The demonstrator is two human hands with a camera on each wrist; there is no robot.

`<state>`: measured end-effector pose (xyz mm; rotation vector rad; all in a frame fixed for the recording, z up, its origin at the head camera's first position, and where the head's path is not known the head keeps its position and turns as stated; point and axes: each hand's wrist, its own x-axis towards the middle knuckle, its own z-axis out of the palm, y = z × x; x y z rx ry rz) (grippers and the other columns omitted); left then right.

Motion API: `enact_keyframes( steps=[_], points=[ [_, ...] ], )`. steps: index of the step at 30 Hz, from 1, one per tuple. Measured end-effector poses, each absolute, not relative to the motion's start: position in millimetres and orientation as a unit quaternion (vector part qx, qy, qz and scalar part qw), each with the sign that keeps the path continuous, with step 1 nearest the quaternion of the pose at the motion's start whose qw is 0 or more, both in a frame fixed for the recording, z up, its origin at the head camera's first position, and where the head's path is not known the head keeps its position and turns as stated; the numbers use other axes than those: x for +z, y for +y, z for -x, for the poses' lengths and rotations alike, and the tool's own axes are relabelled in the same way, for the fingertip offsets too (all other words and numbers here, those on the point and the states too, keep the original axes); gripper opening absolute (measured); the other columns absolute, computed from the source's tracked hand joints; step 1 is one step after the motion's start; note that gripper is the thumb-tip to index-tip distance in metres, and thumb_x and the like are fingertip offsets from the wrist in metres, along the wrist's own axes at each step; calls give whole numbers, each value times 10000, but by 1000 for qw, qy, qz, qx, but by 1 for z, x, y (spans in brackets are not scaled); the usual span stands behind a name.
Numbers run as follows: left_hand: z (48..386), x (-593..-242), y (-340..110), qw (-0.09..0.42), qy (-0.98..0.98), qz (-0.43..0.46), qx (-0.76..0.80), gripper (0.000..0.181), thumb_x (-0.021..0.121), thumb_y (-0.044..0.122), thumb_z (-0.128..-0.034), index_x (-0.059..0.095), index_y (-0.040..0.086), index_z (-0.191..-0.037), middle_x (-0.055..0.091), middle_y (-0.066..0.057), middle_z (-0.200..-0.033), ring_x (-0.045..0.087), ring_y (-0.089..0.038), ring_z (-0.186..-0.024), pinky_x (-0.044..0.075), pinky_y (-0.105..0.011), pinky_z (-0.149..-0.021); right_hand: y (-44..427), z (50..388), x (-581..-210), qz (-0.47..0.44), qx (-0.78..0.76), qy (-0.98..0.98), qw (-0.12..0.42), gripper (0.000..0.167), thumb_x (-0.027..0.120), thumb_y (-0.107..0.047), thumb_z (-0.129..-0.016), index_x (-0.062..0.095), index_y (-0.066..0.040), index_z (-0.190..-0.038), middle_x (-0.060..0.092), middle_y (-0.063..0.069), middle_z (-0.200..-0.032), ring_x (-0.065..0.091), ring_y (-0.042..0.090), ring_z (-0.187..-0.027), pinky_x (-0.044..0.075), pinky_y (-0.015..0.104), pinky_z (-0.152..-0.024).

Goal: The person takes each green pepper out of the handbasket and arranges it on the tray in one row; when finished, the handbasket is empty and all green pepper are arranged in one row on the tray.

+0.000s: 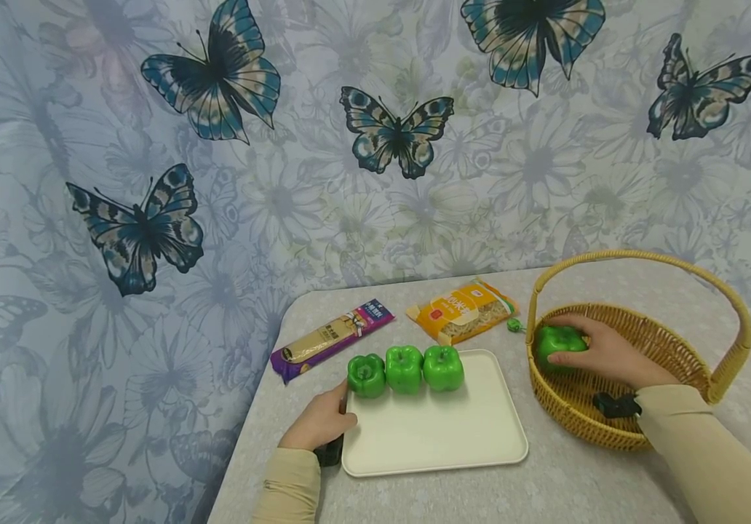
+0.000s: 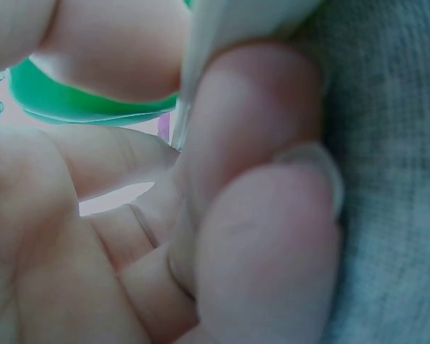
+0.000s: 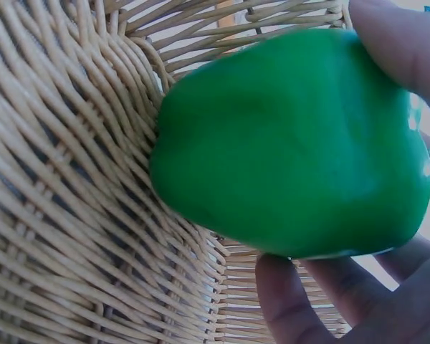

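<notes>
My right hand grips a glossy green bell pepper inside a woven wicker basket with a tall hooped handle. The thumb is on one side of it and the fingers on the other. At the left rim of a cream rectangular tray, my left hand holds the edge with its thumb over the rim. Fingers curl at that edge in the left wrist view. Along the tray's far left side stand three green bell peppers: a darker one by the left hand, a middle one and a right one.
Behind the tray lie a purple packet of noodles and an orange food packet. A small green item lies between that packet and the basket. Butterfly-patterned covering rises behind the table.
</notes>
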<state>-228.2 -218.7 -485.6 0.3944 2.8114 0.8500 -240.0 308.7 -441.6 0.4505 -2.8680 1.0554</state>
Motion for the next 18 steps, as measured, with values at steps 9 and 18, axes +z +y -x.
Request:
enact_keyframes(
  steps=[9, 18],
  points=[
    [227, -484, -218, 88, 946, -131, 282, 871, 643, 159, -831, 298, 45, -1623, 649, -38, -877, 563, -190, -744, 460, -386, -670, 308, 238, -440, -167, 330, -928, 54, 652, 773, -419, -905, 578, -127, -1455, 563, 213, -1443, 575, 407, -1214, 475, 585, -921],
    [227, -485, -218, 98, 943, -127, 290, 881, 638, 157, -835, 276, 50, -1631, 648, -40, -867, 566, -187, -719, 450, -374, -643, 308, 235, -434, -141, 345, -926, 55, 604, 762, -387, -918, 582, -125, -1431, 606, 199, -1311, 592, 268, -979, 487, 408, -760]
  ],
)
